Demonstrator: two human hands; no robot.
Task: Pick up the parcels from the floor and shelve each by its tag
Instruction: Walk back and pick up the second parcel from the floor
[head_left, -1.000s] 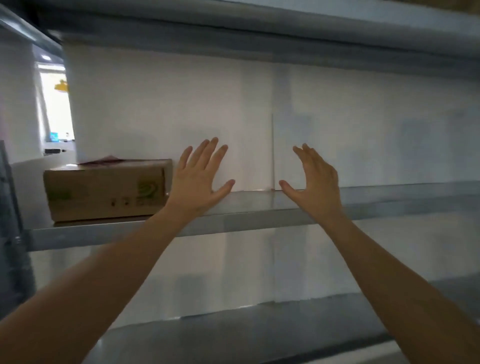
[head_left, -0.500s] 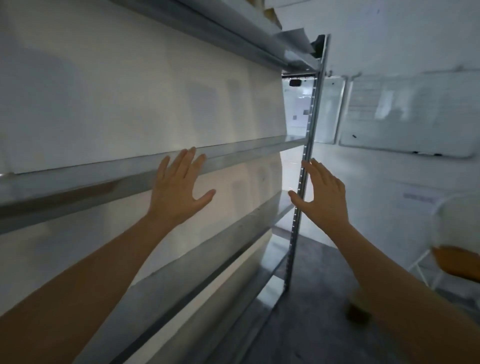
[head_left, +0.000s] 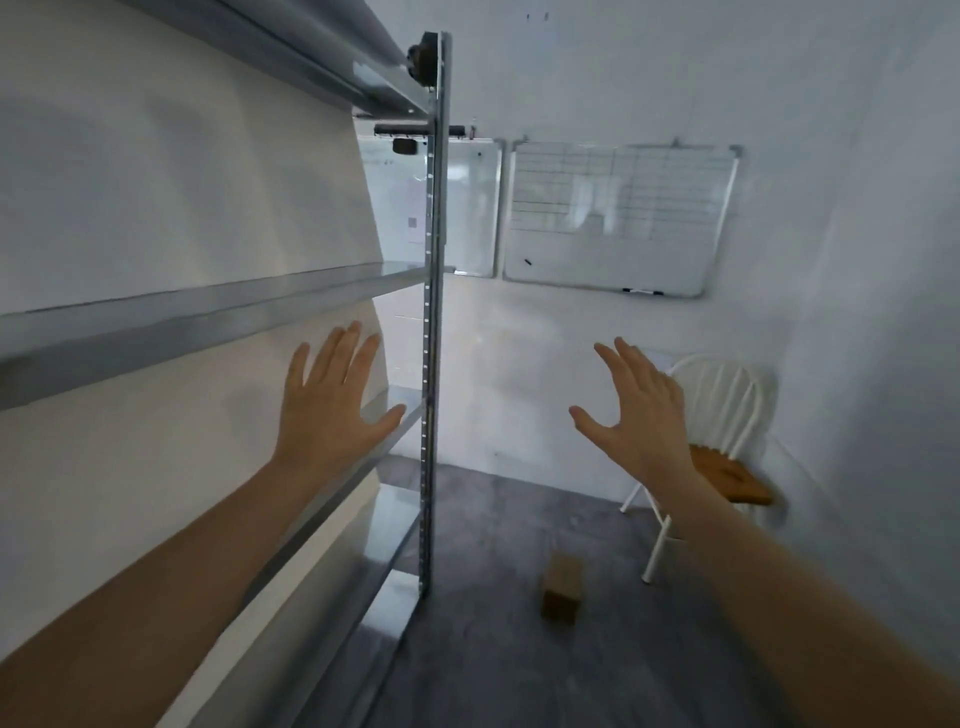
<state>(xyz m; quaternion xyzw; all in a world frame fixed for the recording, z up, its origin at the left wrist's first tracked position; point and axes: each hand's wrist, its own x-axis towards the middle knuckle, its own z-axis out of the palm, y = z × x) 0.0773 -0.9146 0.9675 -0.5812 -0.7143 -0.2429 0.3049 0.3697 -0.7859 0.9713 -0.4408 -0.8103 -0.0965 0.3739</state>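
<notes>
A small brown cardboard parcel (head_left: 562, 586) lies on the grey floor, to the right of the metal shelf rack (head_left: 431, 332). My left hand (head_left: 332, 405) is raised in front of the rack's shelves, fingers spread, holding nothing. My right hand (head_left: 636, 415) is raised at the same height, open and empty, well above the parcel and in front of the chair. The rack's visible shelves on the left carry nothing in this view.
A white folding chair with a wooden seat (head_left: 727, 473) stands by the right wall, near the parcel. Two whiteboards (head_left: 618, 218) hang on the far wall. Grey floor (head_left: 519, 665) stretches between the rack's upright post and the chair.
The view has swung right, away from the shelf with the cardboard box, toward the rack's end and the room. The parcel on the floor has come into sight. Both hands stay open.
</notes>
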